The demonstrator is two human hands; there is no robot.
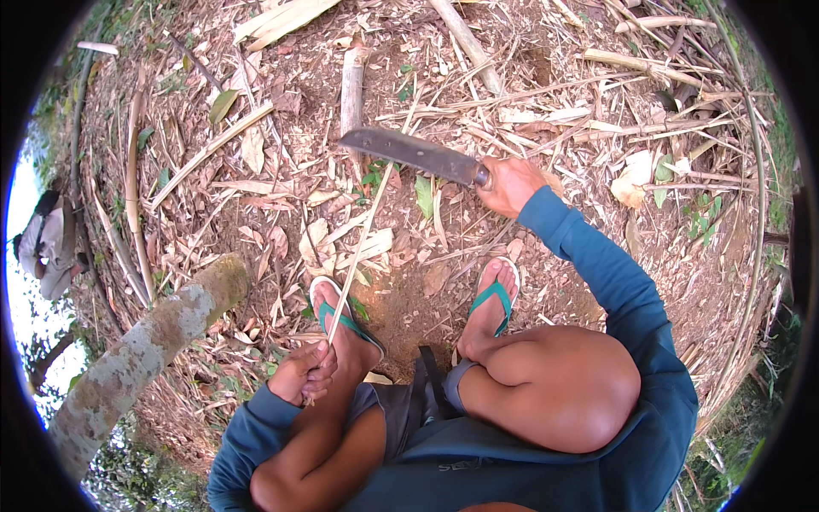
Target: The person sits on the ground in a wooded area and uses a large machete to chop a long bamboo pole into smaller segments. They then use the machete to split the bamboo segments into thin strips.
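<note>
Squatting over leaf-littered ground, our left hand pinches a thin pale bamboo strip slanting upward, while our right hand clenches a long dark machete angled against it for shaving.

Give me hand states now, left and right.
Left hand: closed on a thin bamboo strip.
Right hand: closed on the machete handle.
</note>
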